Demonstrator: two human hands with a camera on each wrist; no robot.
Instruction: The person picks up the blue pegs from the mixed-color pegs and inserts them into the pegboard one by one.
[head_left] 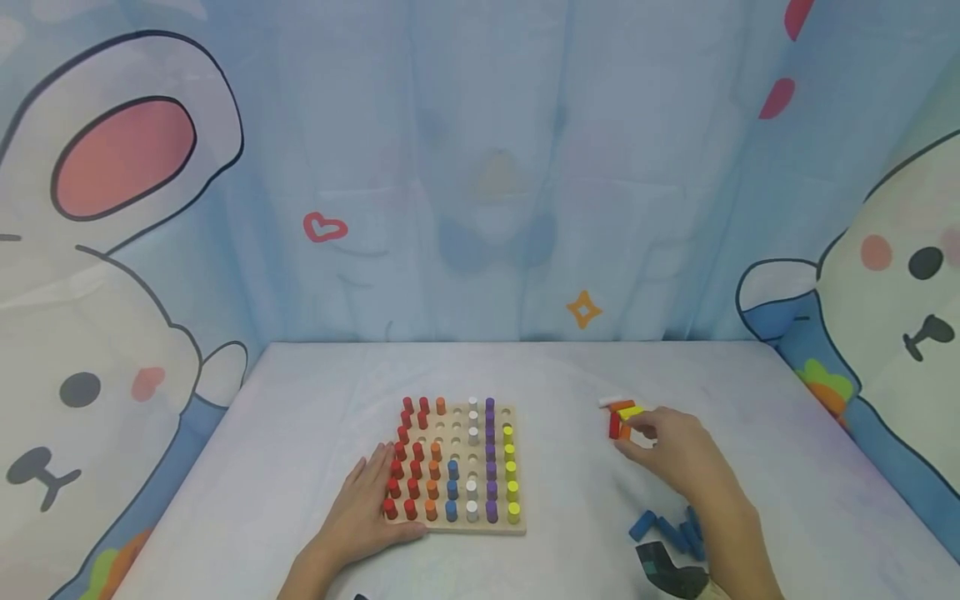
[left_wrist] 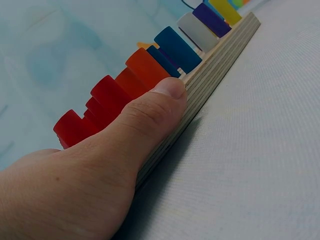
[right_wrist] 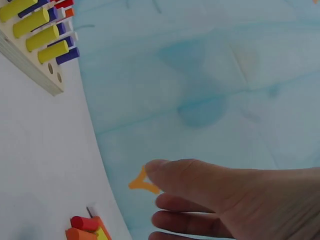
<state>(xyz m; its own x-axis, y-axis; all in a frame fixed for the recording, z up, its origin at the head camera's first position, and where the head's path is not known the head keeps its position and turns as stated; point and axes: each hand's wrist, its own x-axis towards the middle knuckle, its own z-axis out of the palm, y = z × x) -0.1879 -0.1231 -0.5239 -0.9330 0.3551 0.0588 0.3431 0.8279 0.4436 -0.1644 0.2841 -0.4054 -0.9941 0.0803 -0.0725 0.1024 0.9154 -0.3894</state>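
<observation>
A wooden pegboard [head_left: 498, 527] carries rows of red, orange, blue, white, purple and yellow pegs, with several bare holes toward the back. My left hand [head_left: 365, 510] rests against its left side, fingers straight, and the thumb [left_wrist: 150, 107] lies along the front edge. My right hand [head_left: 678, 454] is over a small pile of loose pegs, thumb and forefinger spread apart at its right side. In the pile are a red peg [head_left: 614, 426], a yellow peg [head_left: 631, 412], orange ones and a white peg [head_left: 613, 402]. The right wrist view shows nothing between thumb and fingers.
Several loose blue pegs [head_left: 671, 533] lie on the white tablecloth [head_left: 570, 467] in front of the right forearm. A dark strap-like thing [head_left: 667, 571] is beside that wrist. Behind the table hangs a blue cartoon curtain [head_left: 495, 300].
</observation>
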